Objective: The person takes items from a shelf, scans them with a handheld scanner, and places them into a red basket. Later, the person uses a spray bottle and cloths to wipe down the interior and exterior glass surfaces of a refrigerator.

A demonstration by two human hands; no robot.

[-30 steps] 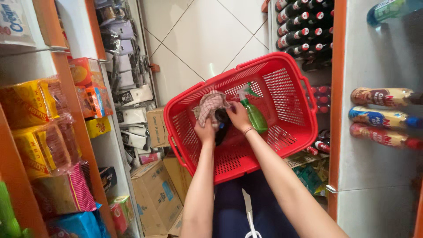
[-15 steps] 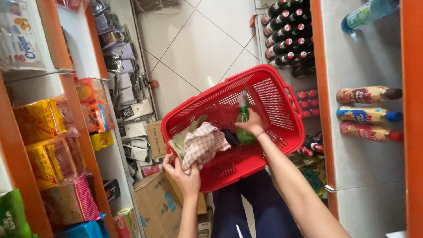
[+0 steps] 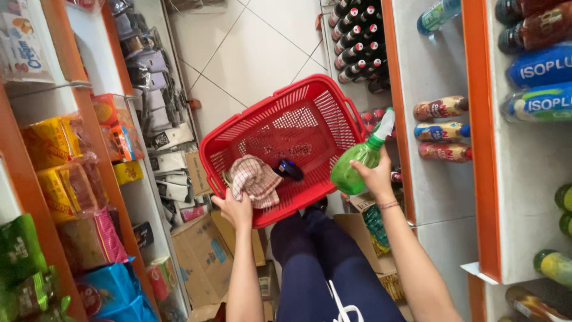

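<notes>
Looking down from the head camera, the left hand (image 3: 236, 209) is closed on the near rim of a red basket (image 3: 333, 101) and on a checkered cloth (image 3: 255, 179) that hangs over this edge. A dark small object (image 3: 290, 170) lies on the basket floor, just beside the cloth. The right hand (image 3: 375, 176) grips a green spray bottle (image 3: 356, 164), tilted, outside the right edge of the basket. Shelves (image 3: 438, 71) stand close on both sides; the tiled floor (image 3: 256, 53) beyond the basket is open. Cardboard boxes (image 3: 202, 256) stand low on the left.
</notes>
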